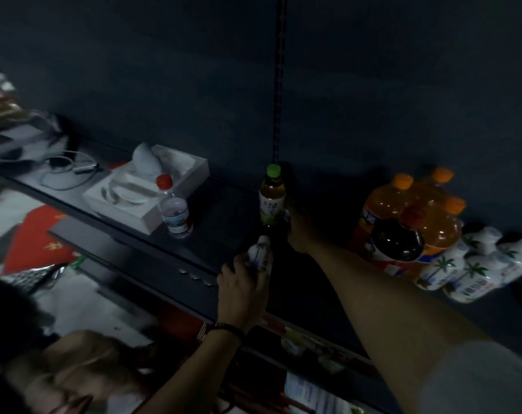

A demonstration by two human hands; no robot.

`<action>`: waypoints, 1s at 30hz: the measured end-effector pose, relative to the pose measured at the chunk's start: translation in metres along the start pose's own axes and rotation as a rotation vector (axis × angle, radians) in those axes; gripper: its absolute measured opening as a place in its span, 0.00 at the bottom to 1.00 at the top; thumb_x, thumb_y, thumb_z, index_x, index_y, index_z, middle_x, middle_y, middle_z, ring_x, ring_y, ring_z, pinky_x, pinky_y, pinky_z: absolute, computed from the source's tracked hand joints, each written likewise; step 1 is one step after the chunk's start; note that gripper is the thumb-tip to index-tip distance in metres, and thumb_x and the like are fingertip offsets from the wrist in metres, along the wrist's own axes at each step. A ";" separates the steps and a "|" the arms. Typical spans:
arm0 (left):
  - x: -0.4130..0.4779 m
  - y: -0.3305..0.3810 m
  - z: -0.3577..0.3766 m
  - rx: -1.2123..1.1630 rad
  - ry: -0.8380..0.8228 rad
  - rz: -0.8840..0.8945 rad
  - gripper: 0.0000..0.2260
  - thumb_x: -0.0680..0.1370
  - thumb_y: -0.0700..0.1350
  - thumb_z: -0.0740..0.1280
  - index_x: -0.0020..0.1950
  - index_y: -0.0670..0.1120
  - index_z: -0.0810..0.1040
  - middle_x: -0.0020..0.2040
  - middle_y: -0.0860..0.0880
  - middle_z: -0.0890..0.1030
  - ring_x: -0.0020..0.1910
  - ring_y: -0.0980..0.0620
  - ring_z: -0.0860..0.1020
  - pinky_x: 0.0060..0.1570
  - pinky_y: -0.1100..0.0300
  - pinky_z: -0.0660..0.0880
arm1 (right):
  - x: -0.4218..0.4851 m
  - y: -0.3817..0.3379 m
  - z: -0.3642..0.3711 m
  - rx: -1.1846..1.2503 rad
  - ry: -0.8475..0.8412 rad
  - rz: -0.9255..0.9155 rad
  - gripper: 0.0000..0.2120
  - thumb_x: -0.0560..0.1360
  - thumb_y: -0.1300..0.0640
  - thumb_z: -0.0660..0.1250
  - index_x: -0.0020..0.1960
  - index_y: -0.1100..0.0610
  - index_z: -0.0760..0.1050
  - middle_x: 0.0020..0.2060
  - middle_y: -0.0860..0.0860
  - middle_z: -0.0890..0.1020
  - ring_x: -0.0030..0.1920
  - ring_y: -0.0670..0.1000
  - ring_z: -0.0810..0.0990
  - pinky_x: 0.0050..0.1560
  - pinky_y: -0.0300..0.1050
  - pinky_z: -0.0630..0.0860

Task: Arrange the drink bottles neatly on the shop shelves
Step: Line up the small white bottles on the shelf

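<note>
While the left hand (242, 291) grips a white palm-print bottle (260, 253) above the shelf's (224, 204) near edge, the right hand (295, 231) sits just beside the upright green-capped tea bottle (272, 195) farther back, grip too dark to tell. Orange bottles (418, 216) stand at right.

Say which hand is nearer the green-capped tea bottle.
Right. The right hand is against the lower right side of the green-capped tea bottle; the left hand is in front of it, gripping a white bottle.
</note>
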State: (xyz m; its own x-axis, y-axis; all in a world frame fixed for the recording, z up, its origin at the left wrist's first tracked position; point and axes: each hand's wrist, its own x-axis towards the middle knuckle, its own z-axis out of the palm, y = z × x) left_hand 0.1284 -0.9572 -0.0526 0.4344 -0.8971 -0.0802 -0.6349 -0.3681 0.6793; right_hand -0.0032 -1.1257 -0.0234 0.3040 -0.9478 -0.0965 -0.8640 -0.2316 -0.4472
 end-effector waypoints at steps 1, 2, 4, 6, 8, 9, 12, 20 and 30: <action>0.001 -0.003 -0.003 -0.031 -0.012 -0.006 0.21 0.81 0.54 0.66 0.72 0.48 0.70 0.64 0.39 0.75 0.62 0.35 0.74 0.63 0.43 0.73 | 0.001 0.001 0.002 -0.004 0.010 0.001 0.42 0.76 0.61 0.70 0.83 0.45 0.54 0.81 0.55 0.60 0.79 0.62 0.63 0.77 0.62 0.66; 0.001 -0.005 -0.006 -0.069 -0.032 -0.007 0.21 0.82 0.53 0.65 0.73 0.48 0.70 0.64 0.39 0.76 0.61 0.36 0.74 0.61 0.42 0.73 | -0.003 -0.002 0.002 -0.047 0.028 0.029 0.39 0.77 0.57 0.70 0.82 0.44 0.56 0.78 0.55 0.61 0.77 0.63 0.64 0.75 0.63 0.67; 0.001 -0.007 -0.009 -0.131 -0.060 -0.020 0.19 0.83 0.54 0.64 0.72 0.48 0.69 0.63 0.39 0.76 0.58 0.37 0.74 0.59 0.42 0.74 | -0.016 -0.009 -0.004 -0.123 0.129 0.096 0.29 0.81 0.48 0.67 0.79 0.46 0.62 0.75 0.57 0.65 0.74 0.63 0.67 0.72 0.60 0.70; 0.002 -0.003 -0.009 -0.130 -0.067 -0.057 0.23 0.82 0.62 0.64 0.70 0.49 0.68 0.63 0.40 0.75 0.57 0.37 0.75 0.58 0.41 0.75 | -0.024 -0.012 -0.007 0.021 0.219 0.155 0.24 0.81 0.45 0.67 0.74 0.51 0.68 0.70 0.57 0.73 0.68 0.61 0.74 0.64 0.56 0.73; 0.002 0.003 -0.008 -0.073 -0.076 -0.068 0.31 0.77 0.67 0.68 0.70 0.49 0.66 0.63 0.40 0.73 0.59 0.35 0.75 0.59 0.40 0.76 | -0.028 -0.012 -0.008 0.223 0.213 0.239 0.26 0.79 0.48 0.71 0.72 0.54 0.68 0.66 0.55 0.77 0.65 0.59 0.78 0.60 0.52 0.75; 0.001 0.005 -0.007 -0.043 -0.082 -0.060 0.33 0.75 0.66 0.71 0.70 0.48 0.65 0.64 0.39 0.72 0.60 0.33 0.74 0.59 0.39 0.77 | -0.030 -0.013 -0.009 0.314 0.197 0.271 0.25 0.79 0.52 0.73 0.71 0.56 0.69 0.64 0.55 0.78 0.64 0.59 0.79 0.59 0.49 0.75; 0.003 0.002 -0.005 0.012 -0.093 -0.046 0.33 0.74 0.62 0.74 0.69 0.46 0.65 0.64 0.37 0.74 0.59 0.31 0.76 0.57 0.38 0.78 | -0.039 -0.009 -0.014 0.462 0.017 0.307 0.10 0.80 0.66 0.68 0.60 0.58 0.75 0.54 0.52 0.79 0.59 0.55 0.80 0.54 0.39 0.72; 0.003 -0.007 -0.023 -0.174 -0.162 -0.113 0.23 0.72 0.56 0.76 0.59 0.45 0.78 0.54 0.46 0.83 0.50 0.45 0.82 0.45 0.51 0.79 | -0.115 0.001 -0.012 0.536 -0.351 0.428 0.36 0.66 0.52 0.80 0.70 0.60 0.73 0.56 0.55 0.85 0.50 0.51 0.86 0.48 0.46 0.83; -0.064 0.010 -0.039 -0.933 -0.382 -0.177 0.19 0.74 0.42 0.78 0.62 0.56 0.80 0.58 0.50 0.88 0.56 0.47 0.86 0.56 0.46 0.83 | -0.218 0.014 -0.031 0.813 -0.103 0.211 0.27 0.64 0.57 0.87 0.57 0.43 0.79 0.50 0.37 0.86 0.50 0.34 0.84 0.46 0.30 0.80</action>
State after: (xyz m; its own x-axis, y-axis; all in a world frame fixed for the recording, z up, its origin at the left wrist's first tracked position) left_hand 0.1194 -0.8943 -0.0123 0.1374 -0.9265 -0.3504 0.2396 -0.3121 0.9193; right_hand -0.0941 -0.9295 0.0185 0.2376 -0.9197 -0.3125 -0.3614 0.2149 -0.9073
